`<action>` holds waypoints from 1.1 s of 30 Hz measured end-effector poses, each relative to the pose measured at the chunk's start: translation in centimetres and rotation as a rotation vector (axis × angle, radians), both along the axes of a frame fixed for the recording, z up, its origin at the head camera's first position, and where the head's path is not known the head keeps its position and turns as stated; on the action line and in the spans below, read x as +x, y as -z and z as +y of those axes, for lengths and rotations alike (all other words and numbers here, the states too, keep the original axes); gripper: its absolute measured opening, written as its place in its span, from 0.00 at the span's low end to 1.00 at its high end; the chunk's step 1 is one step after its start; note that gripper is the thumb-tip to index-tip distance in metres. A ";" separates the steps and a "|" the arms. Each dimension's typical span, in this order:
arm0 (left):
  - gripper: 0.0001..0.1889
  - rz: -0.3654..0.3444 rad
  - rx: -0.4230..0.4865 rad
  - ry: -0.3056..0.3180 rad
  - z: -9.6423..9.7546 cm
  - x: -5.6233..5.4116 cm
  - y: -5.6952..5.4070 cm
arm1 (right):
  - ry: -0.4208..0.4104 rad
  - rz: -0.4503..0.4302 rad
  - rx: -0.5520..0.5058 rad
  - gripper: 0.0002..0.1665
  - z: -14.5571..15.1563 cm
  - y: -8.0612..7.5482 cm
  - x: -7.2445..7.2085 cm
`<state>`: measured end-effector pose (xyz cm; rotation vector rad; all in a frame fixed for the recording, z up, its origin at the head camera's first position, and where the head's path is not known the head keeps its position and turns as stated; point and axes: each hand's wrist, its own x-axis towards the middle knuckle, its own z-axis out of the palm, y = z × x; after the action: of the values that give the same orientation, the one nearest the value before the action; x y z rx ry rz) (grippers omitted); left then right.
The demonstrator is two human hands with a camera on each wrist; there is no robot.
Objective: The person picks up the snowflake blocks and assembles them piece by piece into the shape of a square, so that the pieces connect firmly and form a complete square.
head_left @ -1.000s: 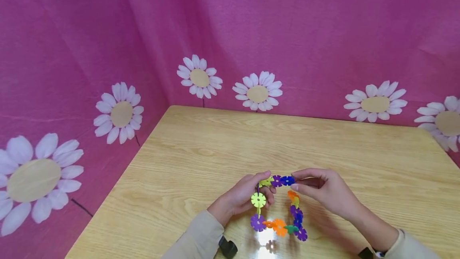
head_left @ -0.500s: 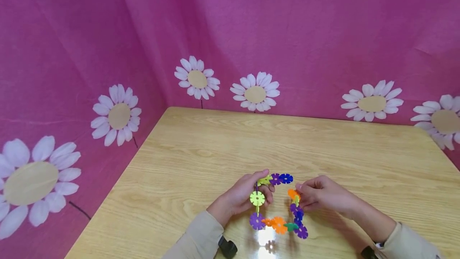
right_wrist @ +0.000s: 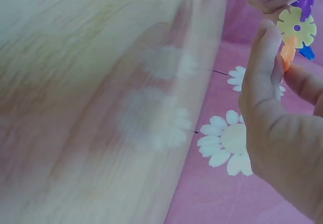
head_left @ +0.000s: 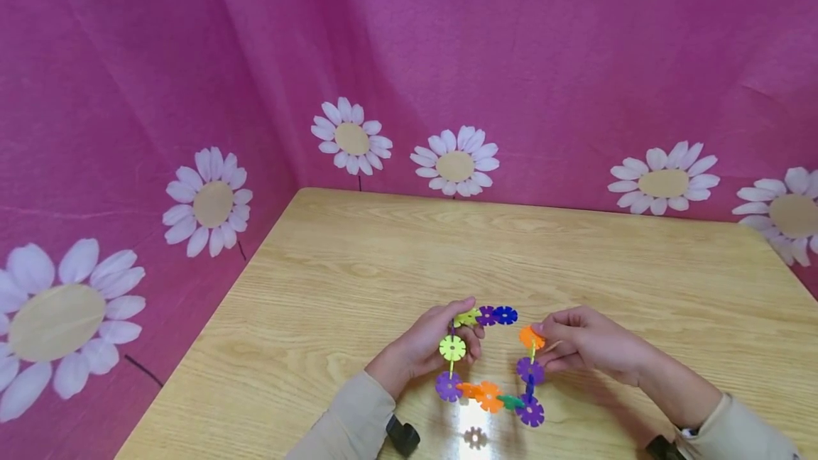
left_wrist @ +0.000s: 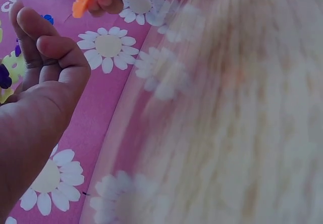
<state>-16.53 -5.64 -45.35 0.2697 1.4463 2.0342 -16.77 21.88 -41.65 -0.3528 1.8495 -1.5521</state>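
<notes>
A chain of interlocking plastic flower discs [head_left: 489, 397] hangs over the table, bent into a nearly square ring. Its upper left corner, by a yellow disc [head_left: 469, 316], is gripped by my left hand [head_left: 422, 343], thumb on top. From there a short arm runs right to a dark blue end disc [head_left: 505, 315]. My right hand [head_left: 591, 343] pinches the orange end disc [head_left: 530, 337] between thumb and fingers. A gap separates the two ends. In the right wrist view, the orange disc [right_wrist: 288, 52] sits at the fingertips, slotted into a yellow disc [right_wrist: 297, 28].
Under the hands lies a wood-grain table [head_left: 358, 247]. Bright glare and a flower-shaped reflection [head_left: 476, 437] show near its front. A pink cloth [head_left: 524, 41] printed with white daisies stands along the back and left sides.
My right hand has let go of the dark blue end, moved down and taken hold of the orange end disc. That side of the chain has turned and the orange disc rises slightly. The left hand keeps its grip.
</notes>
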 end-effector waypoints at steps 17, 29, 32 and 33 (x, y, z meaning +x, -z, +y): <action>0.23 -0.011 -0.038 0.018 -0.1 0.0 0.0 | 0.000 0.004 -0.055 0.14 0.4 -1.1 0.1; 0.22 0.000 -0.067 0.035 -0.1 0.2 0.1 | 0.012 -0.009 -0.062 0.15 -0.2 -1.2 0.2; 0.22 0.000 -0.068 0.037 -0.1 0.3 0.1 | 0.014 -0.006 -0.060 0.15 -0.3 -1.2 0.2; 0.21 0.001 -0.066 0.038 -0.1 0.3 0.1 | 0.014 -0.006 -0.062 0.15 -0.3 -1.2 0.2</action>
<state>-16.24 -5.69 -45.46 0.2684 1.4948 1.9527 -16.58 21.57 -40.46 -0.3643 1.8055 -1.6210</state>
